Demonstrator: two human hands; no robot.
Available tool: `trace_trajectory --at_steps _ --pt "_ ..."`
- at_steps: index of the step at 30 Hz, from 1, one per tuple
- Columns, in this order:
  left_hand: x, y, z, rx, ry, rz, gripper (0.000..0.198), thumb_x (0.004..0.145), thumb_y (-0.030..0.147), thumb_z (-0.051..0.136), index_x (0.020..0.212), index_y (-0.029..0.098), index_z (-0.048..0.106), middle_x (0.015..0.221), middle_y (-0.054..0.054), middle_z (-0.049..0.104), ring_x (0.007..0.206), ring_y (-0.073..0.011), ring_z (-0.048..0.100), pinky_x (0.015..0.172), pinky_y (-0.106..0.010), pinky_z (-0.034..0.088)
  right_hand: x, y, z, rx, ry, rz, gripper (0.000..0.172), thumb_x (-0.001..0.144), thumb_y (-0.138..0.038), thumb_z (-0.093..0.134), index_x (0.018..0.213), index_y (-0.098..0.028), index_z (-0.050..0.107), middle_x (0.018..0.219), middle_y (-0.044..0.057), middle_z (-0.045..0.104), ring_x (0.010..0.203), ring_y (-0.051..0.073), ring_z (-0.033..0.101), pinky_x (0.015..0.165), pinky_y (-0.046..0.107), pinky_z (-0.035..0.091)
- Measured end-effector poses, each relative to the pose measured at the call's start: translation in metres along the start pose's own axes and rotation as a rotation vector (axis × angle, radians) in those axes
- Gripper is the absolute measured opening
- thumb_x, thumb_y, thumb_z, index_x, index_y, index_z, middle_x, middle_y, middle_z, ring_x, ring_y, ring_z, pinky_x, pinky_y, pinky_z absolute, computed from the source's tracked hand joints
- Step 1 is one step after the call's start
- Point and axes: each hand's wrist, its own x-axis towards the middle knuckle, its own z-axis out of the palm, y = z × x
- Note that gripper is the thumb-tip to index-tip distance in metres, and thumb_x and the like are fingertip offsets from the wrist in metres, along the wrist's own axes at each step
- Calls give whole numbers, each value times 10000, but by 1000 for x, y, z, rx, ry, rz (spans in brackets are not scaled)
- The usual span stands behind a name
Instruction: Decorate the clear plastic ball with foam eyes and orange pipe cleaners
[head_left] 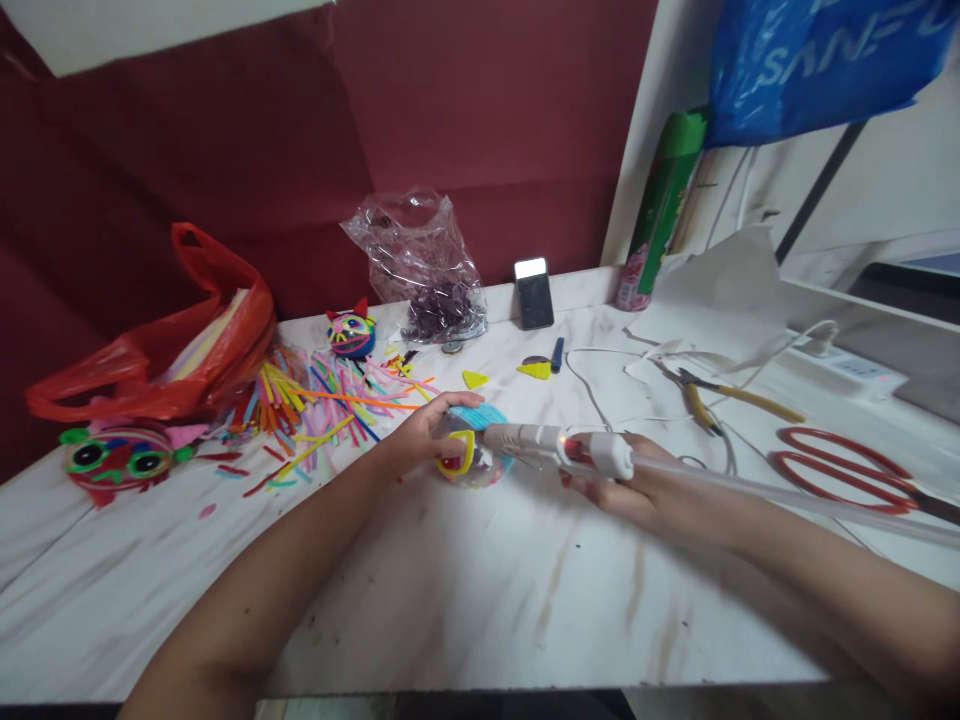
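Observation:
My left hand [424, 432] is closed around a small round craft piece [474, 455] with a light blue top and a yellow and red eye, held just above the white marble table [480, 600]. My right hand [637, 485] grips a white glue gun [559, 447] with a long clear glue stick trailing to the right. The gun's nozzle points left and touches the craft piece.
Colourful foam strips [322, 400] lie scattered at the left by a red plastic bag [165, 350], a red tiger-face craft [120, 458] and a small cat-face ball [351, 332]. Beyond: clear bag [420, 265], phone [534, 293], spray can [660, 215]. Pliers [720, 395] and red scissors [840, 470] at right.

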Motion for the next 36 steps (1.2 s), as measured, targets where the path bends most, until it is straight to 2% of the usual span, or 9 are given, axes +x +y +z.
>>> trace_trajectory --at_steps 4,10,16,19,23,26,29,33,36 --pt "2 -3 -3 6 -6 20 567 626 281 812 1153 233 610 1349 -83 522 1285 -288 448 1049 -369 339 -8 11 0 35 2 21 211 853 -308 463 859 -208 649 710 28 653 650 176 610 569 257 497" --pt "3 -7 -5 1 -9 40 545 640 270 801 1150 239 611 1353 -82 522 1271 -290 458 1036 -369 355 -5 46 -1 -267 302 53 163 847 -316 445 832 -206 564 817 59 635 717 186 613 600 280 463" --pt "2 -12 -6 -34 13 26 591 619 296 811 1168 230 602 1379 -100 504 1232 -303 496 1018 -384 378 3 77 3 -826 14 302 79 791 -217 511 806 -165 568 868 125 639 890 271 578 588 300 389" --pt "2 -12 -7 -27 29 0 583 622 272 806 1166 239 597 1394 -87 493 1252 -305 479 1023 -377 376 3 85 9 -883 -78 387 139 817 -244 529 876 -139 600 908 140 647 916 277 576 593 295 384" --pt "2 -9 -5 -19 29 0 582 628 286 803 1167 234 590 1393 -89 492 1251 -305 477 1019 -378 376 0 93 10 -865 -71 396 155 809 -281 553 858 -153 624 885 136 654 886 271 586 571 295 391" --pt "2 -5 -1 19 23 10 589 626 326 806 1163 222 589 1359 -95 515 1246 -301 478 1027 -379 362 -1 91 3 -800 -42 261 162 773 -332 608 783 -175 645 772 124 647 803 281 594 587 343 430" --pt "2 1 2 53 13 10 595 620 350 810 1155 215 586 1329 -97 532 1250 -299 474 1025 -379 360 3 70 1 -687 1 7 183 814 -274 566 950 -200 663 921 128 665 881 278 593 719 414 478" --pt "0 7 6 89 2 23 585 648 371 791 1168 210 578 1334 -95 526 1265 -297 460 1046 -390 339 16 22 23 -442 93 -374 337 898 -183 441 1199 -126 580 881 120 641 818 222 580 716 362 495" --pt "-1 10 9 129 3 49 567 665 364 781 1170 207 576 1332 -92 526 1290 -287 434 1069 -380 316 26 -1 46 -493 76 -447 350 920 -170 410 1229 -111 562 791 92 628 729 204 559 657 337 468"
